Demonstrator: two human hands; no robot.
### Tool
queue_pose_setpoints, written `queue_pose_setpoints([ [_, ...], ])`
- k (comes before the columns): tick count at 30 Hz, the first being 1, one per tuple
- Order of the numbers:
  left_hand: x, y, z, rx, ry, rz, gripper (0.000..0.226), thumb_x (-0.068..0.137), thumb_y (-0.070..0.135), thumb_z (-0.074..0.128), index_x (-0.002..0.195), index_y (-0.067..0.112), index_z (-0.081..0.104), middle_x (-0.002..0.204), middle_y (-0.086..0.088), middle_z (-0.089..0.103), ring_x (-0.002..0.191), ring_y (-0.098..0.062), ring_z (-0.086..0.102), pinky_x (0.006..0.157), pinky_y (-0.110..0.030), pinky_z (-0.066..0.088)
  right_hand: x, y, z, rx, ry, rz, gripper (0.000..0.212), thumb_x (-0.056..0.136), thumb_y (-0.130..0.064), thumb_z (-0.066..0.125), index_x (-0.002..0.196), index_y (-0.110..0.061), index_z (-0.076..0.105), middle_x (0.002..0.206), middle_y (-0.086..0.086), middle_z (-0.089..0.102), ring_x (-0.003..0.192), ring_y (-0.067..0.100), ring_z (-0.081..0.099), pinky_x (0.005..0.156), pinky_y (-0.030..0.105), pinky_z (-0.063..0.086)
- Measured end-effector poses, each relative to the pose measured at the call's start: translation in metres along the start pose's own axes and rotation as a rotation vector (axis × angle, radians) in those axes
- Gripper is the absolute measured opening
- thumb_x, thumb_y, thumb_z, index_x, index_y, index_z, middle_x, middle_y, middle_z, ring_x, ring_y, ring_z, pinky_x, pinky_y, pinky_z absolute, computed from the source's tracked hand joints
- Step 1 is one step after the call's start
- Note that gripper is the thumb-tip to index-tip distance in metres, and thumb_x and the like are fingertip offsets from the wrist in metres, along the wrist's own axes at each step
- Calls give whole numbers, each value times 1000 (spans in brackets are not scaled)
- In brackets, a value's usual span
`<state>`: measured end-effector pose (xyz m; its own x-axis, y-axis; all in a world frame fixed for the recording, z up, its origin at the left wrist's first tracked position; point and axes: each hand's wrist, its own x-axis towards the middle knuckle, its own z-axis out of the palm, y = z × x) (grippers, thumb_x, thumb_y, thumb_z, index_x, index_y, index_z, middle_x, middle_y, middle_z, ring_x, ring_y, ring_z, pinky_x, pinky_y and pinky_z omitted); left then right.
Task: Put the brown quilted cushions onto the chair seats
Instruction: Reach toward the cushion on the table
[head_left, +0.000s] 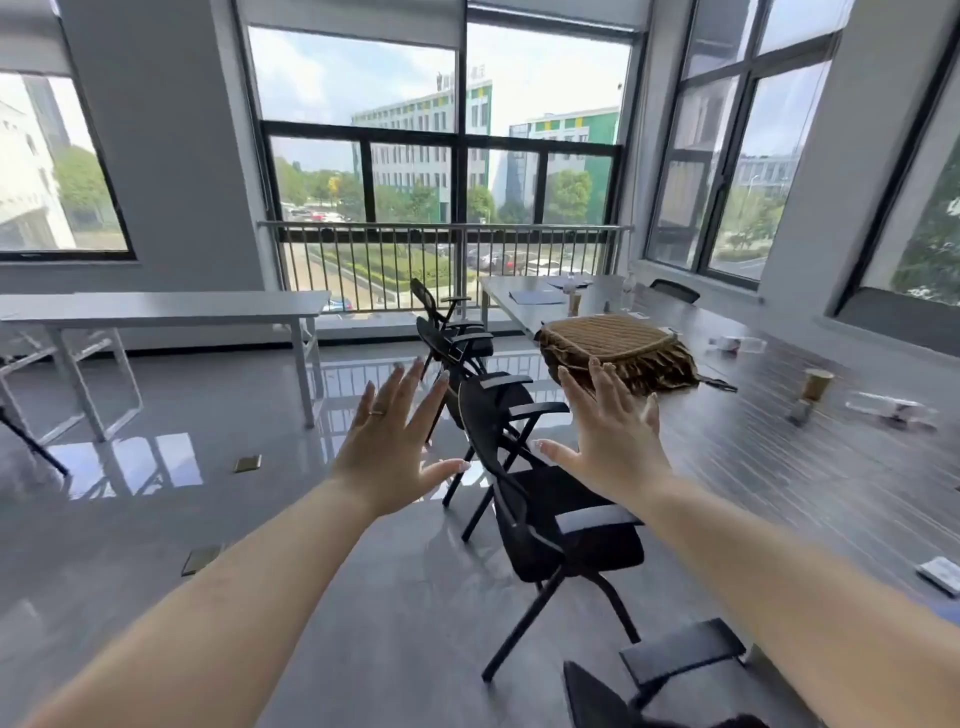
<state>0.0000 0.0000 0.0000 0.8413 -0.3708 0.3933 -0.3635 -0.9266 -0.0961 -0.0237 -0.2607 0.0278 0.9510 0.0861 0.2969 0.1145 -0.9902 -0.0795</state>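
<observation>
Cushions (621, 349) stacked on table (779, 447)

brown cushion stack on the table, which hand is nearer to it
Right. The right hand is open just in front of the brown cushion stack, its fingertips overlapping the near edge in view. The left hand hovers farther left, over the floor.

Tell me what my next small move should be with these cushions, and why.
Probably reach both hands further forward and take hold of the top brown cushion on the stack. Your left hand and right hand are open and empty, short of the pile, which sits on the long table. The seat of the nearest black chair is bare, so it likely goes there.
</observation>
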Motion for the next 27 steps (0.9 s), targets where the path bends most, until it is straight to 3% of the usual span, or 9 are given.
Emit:
queue_pose_setpoints([
  [7, 63, -62, 64, -84, -8, 17, 101, 58, 90, -14, 139, 33, -33, 154, -1, -33, 141, -19, -30, 117, -43, -14, 103, -34, 58, -31, 2, -11, 93, 82, -73, 39, 150, -32, -10, 160, 8, -7, 148, 27, -5, 112, 63, 3],
  [10, 105, -108, 90, -102, -62, 44, 99, 54, 89, -19, 132, 35, -45, 148, 0, -42, 138, -19, -36, 117, -43, -16, 168, -53, 86, -9, -16, 28, 94, 81, -74, 39, 150, -34, -10, 160, 8, -8, 148, 26, -8, 112, 64, 0],
  [14, 152, -162, 120, -57, -129, 123, 94, 57, 86, -16, 128, 35, -49, 148, -1, -42, 141, -24, -32, 119, -47, -12, 234, -69, 110, 6, -38, 91, 94, 80, -75, 36, 151, -33, -9, 161, 9, -7, 148, 27, -8, 112, 63, -1],
  [24, 289, -270, 202, -100, -109, 111, 99, 65, 89, 4, 133, 31, -41, 149, 2, -40, 142, -20, -31, 119, -45, -12, 408, -92, 181, 4, -48, 107, 93, 82, -74, 38, 151, -31, -6, 161, 9, -6, 148, 26, -7, 113, 64, 0],
  [27, 351, -302, 237, -102, -77, 115, 103, 66, 88, 8, 141, 29, -30, 153, 1, -31, 143, -18, -26, 119, -45, -10, 482, -92, 214, 5, -20, 100, 92, 82, -73, 38, 151, -30, -4, 161, 8, -4, 148, 26, -5, 112, 63, 1],
])
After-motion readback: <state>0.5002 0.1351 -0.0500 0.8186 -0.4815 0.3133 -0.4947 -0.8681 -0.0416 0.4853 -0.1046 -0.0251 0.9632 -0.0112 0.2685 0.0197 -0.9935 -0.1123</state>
